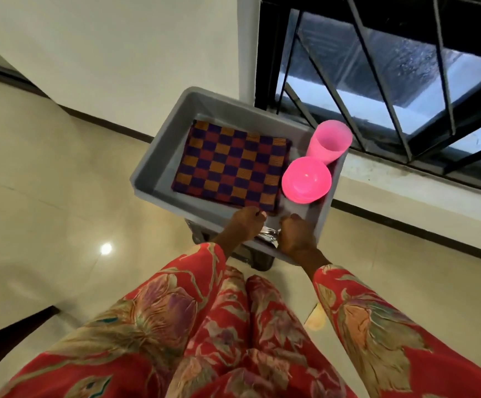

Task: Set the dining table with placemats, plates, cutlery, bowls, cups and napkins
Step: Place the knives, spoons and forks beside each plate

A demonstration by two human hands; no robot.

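**Grey bin gripped at its near rim by both hands**

Grey plastic bin [158, 156], the largest item, is held out in front of the person above a pale tiled floor [46, 196]. Its near rim sits under the fingers of both hands; the far rim points toward a white wall and a dark barred window [391, 81], which lies beyond and right of the fingers.

Checked placemat [230, 165], purple, orange and maroon, lies flat on the bin floor. Its near edge is just beyond the left fingers.

Pink bowl [305, 179] sits in the bin beyond the right fingers, just beside the placemat's right edge. Whether it is one bowl or a stack cannot be told.

Pink cup [329, 142] stands tilted against the bin's right wall, farther from the fingers than the bowl and touching or nearly touching it.

Left hand [245, 225]: fingers curled over the near rim, gripping it. Right hand [298, 237]: fingers likewise curled round the rim. Between the two hands, just below the rim, something shiny [268, 235] shows; what it is cannot be told.

Both sleeves are red with a floral print.
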